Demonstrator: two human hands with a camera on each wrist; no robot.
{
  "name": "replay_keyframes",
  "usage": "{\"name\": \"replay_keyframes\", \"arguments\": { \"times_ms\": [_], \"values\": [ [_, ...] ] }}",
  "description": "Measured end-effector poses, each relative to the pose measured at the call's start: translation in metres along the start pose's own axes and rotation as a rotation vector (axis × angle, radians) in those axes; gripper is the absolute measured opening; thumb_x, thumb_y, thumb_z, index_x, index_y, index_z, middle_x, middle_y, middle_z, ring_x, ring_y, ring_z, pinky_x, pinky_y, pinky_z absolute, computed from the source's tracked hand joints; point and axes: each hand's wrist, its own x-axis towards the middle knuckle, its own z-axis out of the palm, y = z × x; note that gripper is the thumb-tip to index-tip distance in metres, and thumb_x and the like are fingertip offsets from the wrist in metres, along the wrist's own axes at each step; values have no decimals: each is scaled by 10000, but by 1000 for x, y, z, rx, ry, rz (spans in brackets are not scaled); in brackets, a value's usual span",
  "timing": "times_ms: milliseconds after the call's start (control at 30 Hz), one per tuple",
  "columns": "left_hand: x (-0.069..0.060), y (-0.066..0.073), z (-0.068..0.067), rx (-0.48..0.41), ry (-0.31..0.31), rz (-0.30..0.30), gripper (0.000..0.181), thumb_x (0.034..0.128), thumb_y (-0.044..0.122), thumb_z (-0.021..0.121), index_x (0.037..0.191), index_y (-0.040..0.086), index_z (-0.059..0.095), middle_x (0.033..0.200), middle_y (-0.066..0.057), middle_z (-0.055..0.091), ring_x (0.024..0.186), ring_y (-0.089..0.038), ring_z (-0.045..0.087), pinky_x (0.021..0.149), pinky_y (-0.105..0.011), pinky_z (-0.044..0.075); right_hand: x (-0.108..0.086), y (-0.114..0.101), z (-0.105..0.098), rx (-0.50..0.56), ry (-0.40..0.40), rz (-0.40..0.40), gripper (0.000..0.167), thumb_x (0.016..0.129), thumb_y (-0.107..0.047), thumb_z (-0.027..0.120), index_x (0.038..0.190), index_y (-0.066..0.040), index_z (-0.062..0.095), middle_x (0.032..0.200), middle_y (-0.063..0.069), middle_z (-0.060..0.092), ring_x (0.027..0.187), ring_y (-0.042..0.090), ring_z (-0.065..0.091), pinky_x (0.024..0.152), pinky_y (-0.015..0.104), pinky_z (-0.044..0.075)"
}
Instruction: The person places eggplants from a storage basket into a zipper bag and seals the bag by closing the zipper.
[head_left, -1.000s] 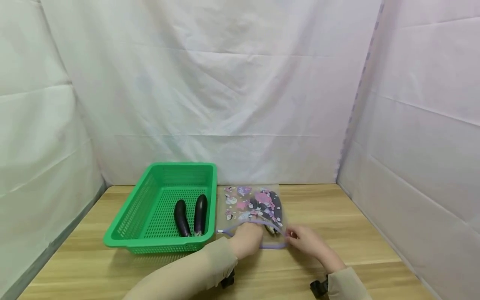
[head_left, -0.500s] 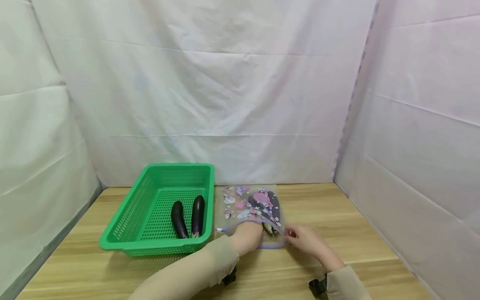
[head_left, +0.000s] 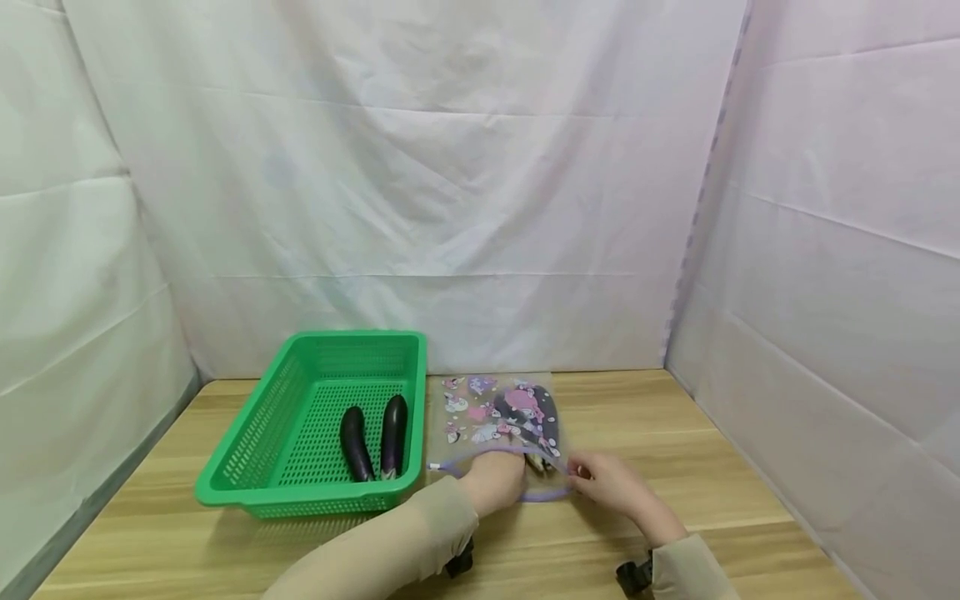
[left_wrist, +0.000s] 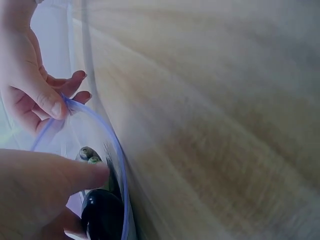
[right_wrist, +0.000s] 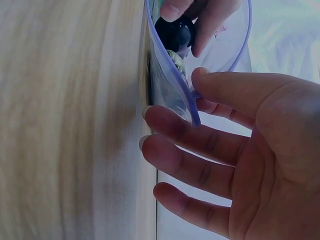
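A clear zip bag [head_left: 474, 414] with pink and purple cartoon prints lies flat on the table, its purple-edged mouth facing me. My left hand [head_left: 497, 482] reaches into that mouth. In the right wrist view its thumb and fingers hold a dark eggplant [right_wrist: 175, 34] just inside the bag. More eggplants [left_wrist: 86, 151] lie deeper in the bag, seen by their stem ends in the left wrist view; the prints partly cover them. At the right corner of the mouth, my right hand [head_left: 611, 483] pinches the purple rim [right_wrist: 189, 95] between thumb and forefinger, the other fingers spread loosely.
A green plastic basket [head_left: 238, 427] stands left of the bag, close beside it. Two eggplants [head_left: 393, 435] lie in its right half. White cloth walls [head_left: 420, 208] enclose the wooden table [head_left: 637, 417] at the back and both sides.
The head view has shifted slightly, so the scene sits a little further left. Both hands stay at the bag's mouth with hardly any visible movement.
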Motion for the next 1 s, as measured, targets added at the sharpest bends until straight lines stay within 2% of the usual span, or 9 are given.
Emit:
{"name": "replay_keyframes", "arguments": {
  "times_ms": [100, 200, 267, 333, 467, 667, 767, 833, 1000],
  "values": [
    [-4, 0, -3, -61, -17, -2, 237, 874, 276, 642, 772, 62, 646, 697, -72, 636, 609, -232, 628, 483, -399, 517, -1, -1, 0, 7, -1, -7, 182, 898, -188, 674, 753, -218, 568, 630, -130, 495, 537, 43, 436, 480, 248, 389],
    [-8, 0, -4, -87, -35, 0, 268, 859, 325, 661, 729, 98, 603, 761, -69, 659, 694, -246, 648, 536, -396, 522, -1, -2, 0, 22, -2, -8, 177, 898, -186, 674, 756, -204, 572, 628, -122, 493, 534, 44, 429, 476, 245, 382],
    [-12, 1, -6, -105, -55, -3, 300, 852, 368, 679, 840, 71, 641, 847, -98, 669, 758, -263, 654, 571, -401, 531, -1, -3, -1, 33, -2, -7, 174, 899, -190, 674, 757, -199, 574, 629, -117, 491, 532, 45, 424, 472, 246, 377],
    [-17, 2, -7, -131, -76, -6, 443, 839, 404, 701, 1051, 19, 645, 1003, -164, 662, 853, -300, 654, 620, -421, 543, -1, -2, 0, 31, -3, -5, 177, 898, -192, 675, 755, -201, 572, 626, -114, 490, 529, 44, 423, 472, 245, 375],
    [-28, 3, -11, -159, -106, -2, 746, 821, 472, 718, 1353, -6, 508, 1235, -270, 568, 996, -370, 623, 718, -461, 544, -2, 0, 1, 22, -5, -4, 192, 898, -183, 675, 749, -216, 559, 620, -114, 491, 521, 44, 432, 469, 247, 381],
    [-43, 2, -15, -91, -187, 30, 881, 805, 627, 657, 1477, 118, 401, 1345, -186, 525, 1137, -319, 563, 833, -447, 501, 1, 3, 1, 1, -17, 2, 191, 904, -180, 667, 756, -222, 555, 630, -110, 506, 525, 52, 449, 478, 257, 394],
    [-50, 2, -17, -67, -202, 56, 917, 803, 660, 631, 1508, 146, 351, 1380, -165, 498, 1199, -311, 527, 916, -447, 466, 3, 3, 1, -4, -18, 0, 187, 904, -189, 667, 756, -222, 557, 631, -111, 506, 527, 56, 447, 476, 262, 392],
    [-56, 2, -21, -83, -204, 61, 926, 807, 647, 635, 1521, 147, 321, 1414, -175, 462, 1236, -331, 499, 961, -459, 442, 3, 2, 0, -1, -17, -3, 184, 903, -192, 668, 757, -219, 560, 635, -110, 507, 529, 59, 448, 476, 262, 394],
    [-75, 1, -33, -151, -225, 75, 915, 814, 627, 642, 1526, 156, 315, 1468, -195, 395, 1286, -376, 451, 960, -508, 441, 1, 1, 0, 9, -18, 3, 184, 893, -197, 683, 758, -207, 558, 649, -105, 498, 552, 66, 440, 492, 265, 390]
  ]
}}
